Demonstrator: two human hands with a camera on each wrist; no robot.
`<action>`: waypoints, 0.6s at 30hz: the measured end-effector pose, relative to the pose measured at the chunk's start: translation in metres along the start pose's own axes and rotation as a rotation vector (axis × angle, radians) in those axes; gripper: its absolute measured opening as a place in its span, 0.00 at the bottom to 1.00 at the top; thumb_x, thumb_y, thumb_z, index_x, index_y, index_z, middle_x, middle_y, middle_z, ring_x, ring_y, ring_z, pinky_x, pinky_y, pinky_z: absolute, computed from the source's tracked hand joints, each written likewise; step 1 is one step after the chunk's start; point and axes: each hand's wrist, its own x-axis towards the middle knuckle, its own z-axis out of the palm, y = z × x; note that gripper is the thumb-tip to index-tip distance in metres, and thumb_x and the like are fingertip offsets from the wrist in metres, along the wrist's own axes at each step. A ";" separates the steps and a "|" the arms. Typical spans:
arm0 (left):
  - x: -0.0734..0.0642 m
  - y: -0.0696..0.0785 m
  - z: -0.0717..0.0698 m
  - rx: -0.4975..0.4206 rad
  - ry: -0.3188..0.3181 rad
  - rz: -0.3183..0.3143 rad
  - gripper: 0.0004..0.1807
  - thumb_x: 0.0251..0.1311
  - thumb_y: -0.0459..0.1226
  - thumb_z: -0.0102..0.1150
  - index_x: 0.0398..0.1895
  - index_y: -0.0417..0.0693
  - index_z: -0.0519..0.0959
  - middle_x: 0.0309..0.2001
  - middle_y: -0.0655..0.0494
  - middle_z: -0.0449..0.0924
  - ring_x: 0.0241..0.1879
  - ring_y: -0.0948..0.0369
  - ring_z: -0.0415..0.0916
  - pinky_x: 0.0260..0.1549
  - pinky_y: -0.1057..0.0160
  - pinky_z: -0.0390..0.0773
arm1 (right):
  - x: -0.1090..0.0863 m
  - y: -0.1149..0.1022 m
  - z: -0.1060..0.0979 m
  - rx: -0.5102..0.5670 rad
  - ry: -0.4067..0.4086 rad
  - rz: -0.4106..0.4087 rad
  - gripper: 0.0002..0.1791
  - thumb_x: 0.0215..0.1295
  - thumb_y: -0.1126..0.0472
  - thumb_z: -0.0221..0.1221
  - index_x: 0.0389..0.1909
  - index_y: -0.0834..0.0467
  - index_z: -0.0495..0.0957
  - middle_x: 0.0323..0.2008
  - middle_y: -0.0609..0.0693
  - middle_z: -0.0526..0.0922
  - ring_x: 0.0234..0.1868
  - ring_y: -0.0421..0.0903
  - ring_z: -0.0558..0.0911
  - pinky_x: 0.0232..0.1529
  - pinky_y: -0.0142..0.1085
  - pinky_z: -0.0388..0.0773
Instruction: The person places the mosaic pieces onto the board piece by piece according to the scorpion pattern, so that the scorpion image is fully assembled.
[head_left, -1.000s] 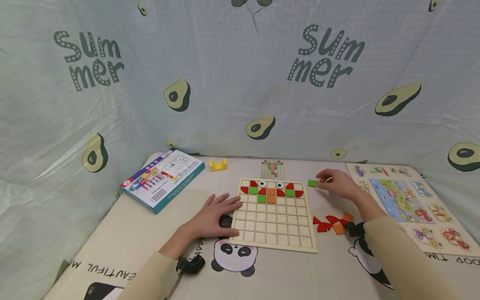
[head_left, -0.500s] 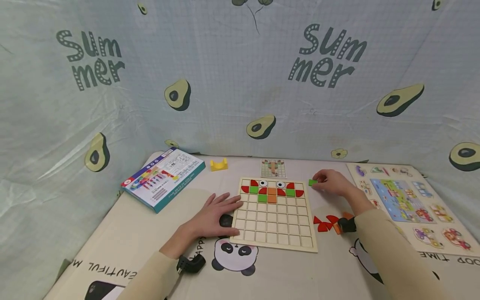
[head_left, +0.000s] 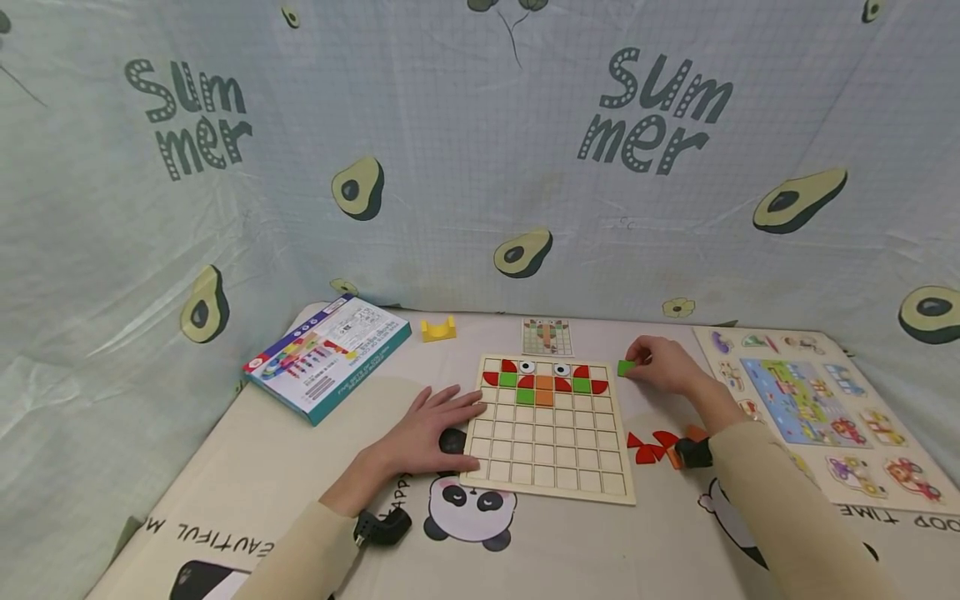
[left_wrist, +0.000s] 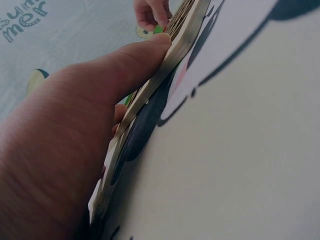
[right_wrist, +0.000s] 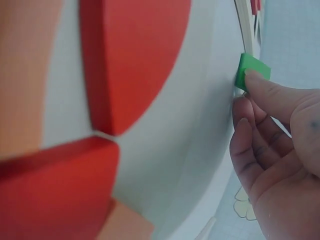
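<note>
The right hand (head_left: 663, 364) pinches a green tile (head_left: 624, 368) just off the far right part of the grid board (head_left: 556, 457), with the thumb against it; whether the tile touches the tabletop (head_left: 570, 550) cannot be told. The left hand (head_left: 429, 433) lies with fingers spread on the board's left edge, thumb near its close left corner, holding nothing. That flat, wide contact suits the work, since light pressure there should stop the board from sliding.

A good carry would be low and level, high enough to clear the pieces in the board's far rows, such as the eye tile (head_left: 562, 369). The tile is best gripped by its sides, so that the thumb does not cover the corner to be lined up. Lowering one edge into a cell first, then tapping the rest flat, should avoid jarring neighbours. The pattern card (head_left: 546, 337) beyond the board's far edge is too small to read cell by cell. The wrist camera (head_left: 693, 452) overlaps the loose pieces (head_left: 665, 438) right of the board, so a raised wrist would be safer.
</note>
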 end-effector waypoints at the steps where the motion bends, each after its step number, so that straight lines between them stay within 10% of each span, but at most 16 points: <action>1: 0.000 0.000 0.000 0.000 0.000 0.001 0.46 0.56 0.64 0.63 0.76 0.58 0.67 0.77 0.59 0.58 0.78 0.49 0.44 0.72 0.36 0.36 | 0.000 0.000 -0.001 0.001 0.001 -0.003 0.07 0.63 0.68 0.65 0.38 0.64 0.77 0.34 0.54 0.78 0.37 0.52 0.76 0.40 0.43 0.73; 18: 0.001 0.000 0.000 0.003 -0.006 -0.001 0.46 0.56 0.64 0.64 0.76 0.57 0.67 0.77 0.59 0.58 0.78 0.49 0.44 0.72 0.36 0.36 | -0.011 -0.024 0.000 0.200 -0.084 -0.043 0.05 0.68 0.68 0.62 0.41 0.65 0.77 0.35 0.54 0.79 0.35 0.49 0.79 0.36 0.38 0.80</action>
